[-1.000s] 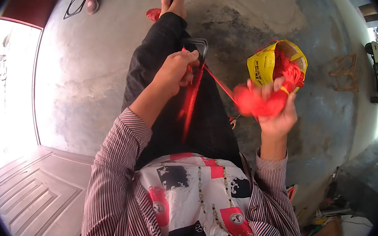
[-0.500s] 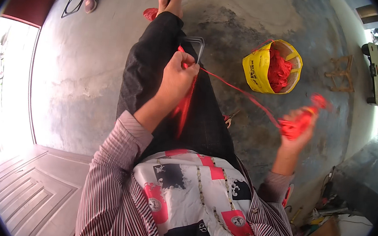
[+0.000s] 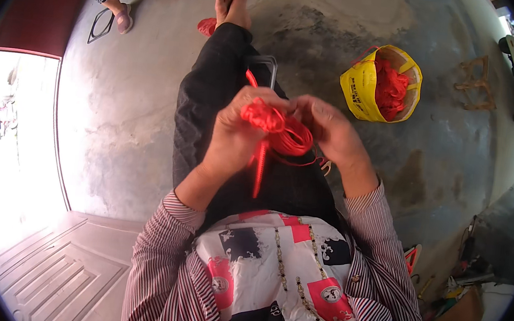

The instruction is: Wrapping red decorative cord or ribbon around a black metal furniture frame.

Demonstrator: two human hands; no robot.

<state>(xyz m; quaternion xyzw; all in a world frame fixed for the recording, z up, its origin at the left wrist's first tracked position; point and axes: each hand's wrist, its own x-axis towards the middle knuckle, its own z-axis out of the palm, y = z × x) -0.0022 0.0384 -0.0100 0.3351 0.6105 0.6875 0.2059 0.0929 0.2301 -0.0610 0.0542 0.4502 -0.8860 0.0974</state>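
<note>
My left hand [image 3: 236, 121] is closed on a bundle of red cord [image 3: 281, 133], looped and tied round its middle, which lies between both hands. Against its fingertips come the bent fingers of my right hand [image 3: 333, 129], closed at the cord; their exact grip is partly hidden. Below the bundle a narrow red braided strip [image 3: 260, 170] hangs over my dark trousers. More of the red strip shows above my left hand, beside a grey metal loop frame [image 3: 269, 63] at my legs.
A yellow bag [image 3: 362, 93] filled with red cord [image 3: 391, 90] stands on the concrete floor to the right. Scissors [image 3: 326, 166] are partly visible beside my right thigh. A small wooden stool [image 3: 477, 86] is farther right. Another person's leg [image 3: 116, 6] shows at the far left.
My right hand has swung left with the cord bundle, from out at the right to my left hand. The stretched cord between the hands has slackened. More of the other person shows.
</note>
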